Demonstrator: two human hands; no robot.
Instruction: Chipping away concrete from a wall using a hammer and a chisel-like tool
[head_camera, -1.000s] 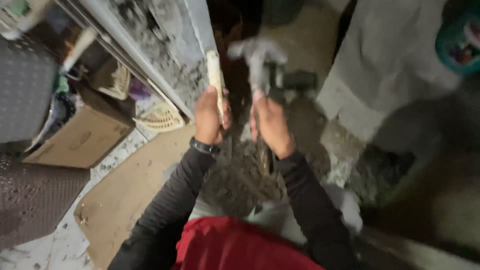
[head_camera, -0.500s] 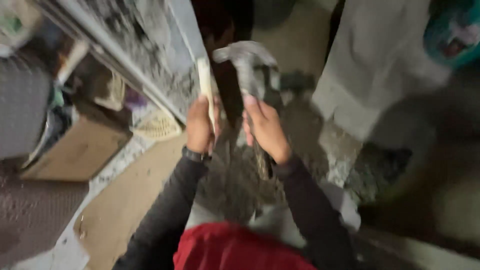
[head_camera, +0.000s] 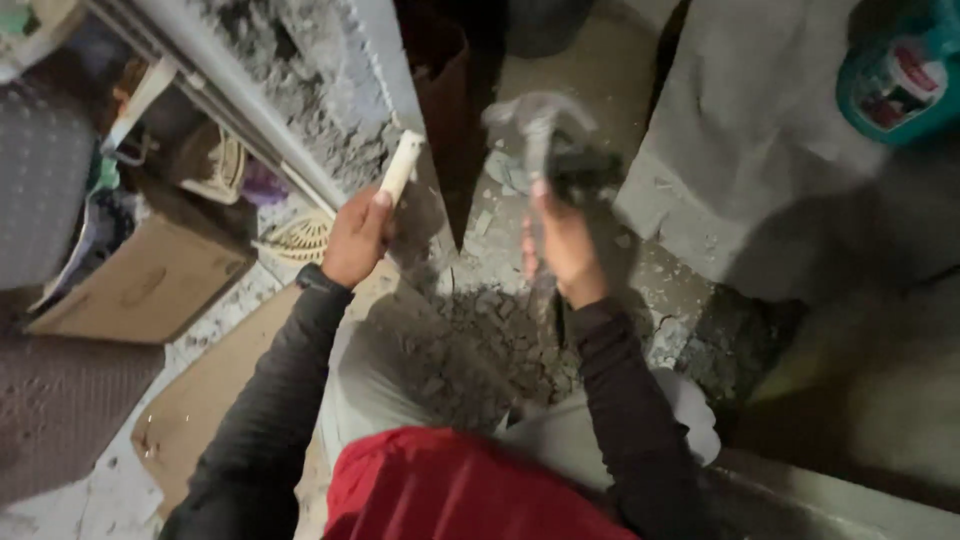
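Note:
My left hand (head_camera: 355, 238) grips a pale, dusty chisel (head_camera: 400, 167) whose tip rests against the broken edge of a white wall panel (head_camera: 375, 70) with rough grey mortar behind it. My right hand (head_camera: 562, 245) holds a claw hammer (head_camera: 537, 125), raised and blurred, to the right of the chisel. Both arms wear dark sleeves, with a black band on the left wrist. Grey rubble (head_camera: 480, 340) lies piled below the hands, over my lap.
A cardboard box (head_camera: 140, 285) and a flat cardboard sheet (head_camera: 215, 400) lie at the left. A cream plastic grille (head_camera: 300, 240) sits beside the wall base. A teal bottle (head_camera: 900, 70) stands at the upper right on a grey block (head_camera: 760, 130).
The chisel has shifted from upright to slanted against the panel edge. The hammer has swung away from it to the right, and my hands are farther apart.

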